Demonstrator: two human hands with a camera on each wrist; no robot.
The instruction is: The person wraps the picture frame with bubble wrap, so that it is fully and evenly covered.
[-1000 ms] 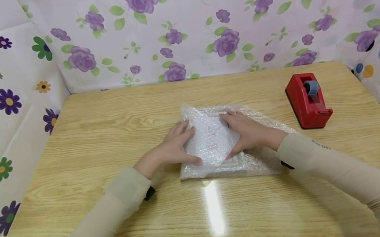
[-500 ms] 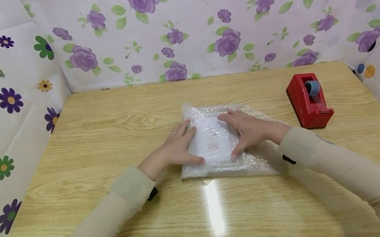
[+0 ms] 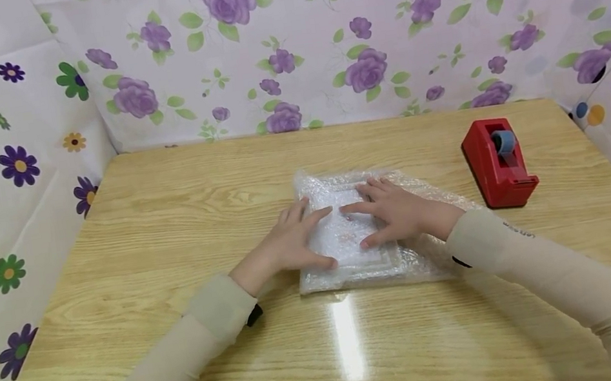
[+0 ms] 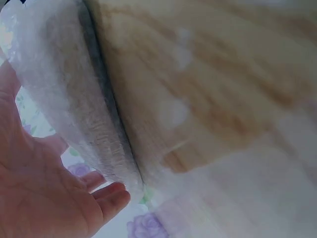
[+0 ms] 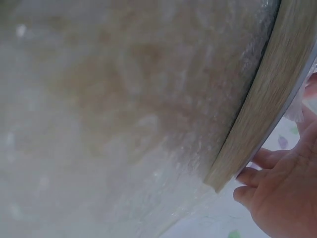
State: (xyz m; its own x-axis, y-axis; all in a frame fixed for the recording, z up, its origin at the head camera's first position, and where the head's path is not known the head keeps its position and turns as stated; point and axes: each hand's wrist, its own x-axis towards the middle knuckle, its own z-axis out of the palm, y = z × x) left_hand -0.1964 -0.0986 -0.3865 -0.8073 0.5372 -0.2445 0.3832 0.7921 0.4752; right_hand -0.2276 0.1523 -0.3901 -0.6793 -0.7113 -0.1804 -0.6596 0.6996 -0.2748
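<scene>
A flat rectangular picture frame (image 3: pixel 381 260) with a pale border lies on the table, partly covered by clear bubble wrap (image 3: pixel 326 277). A loose length of the wrap spreads out to the right, under the right forearm. My left hand (image 3: pixel 296 238) rests on the frame's left side, fingers spread, its index finger reaching over the wrapped face. From the right side my right hand (image 3: pixel 396 211) lies on the frame with its fingers extended. In the left wrist view the wrapped edge (image 4: pixel 81 99) sits beside the fingers. The right wrist view shows a bare wood-grain side (image 5: pixel 262 99).
A red tape dispenser (image 3: pixel 497 167) with a blue-grey roll stands at the back right of the wooden table (image 3: pixel 182 188). Floral sheets (image 3: pixel 313 33) hang behind the table and at both sides.
Both index fingers have moved inward over the wrapped face. The wrap's left part lies flatter than a second ago. Frame and wrap sit slightly further right.
</scene>
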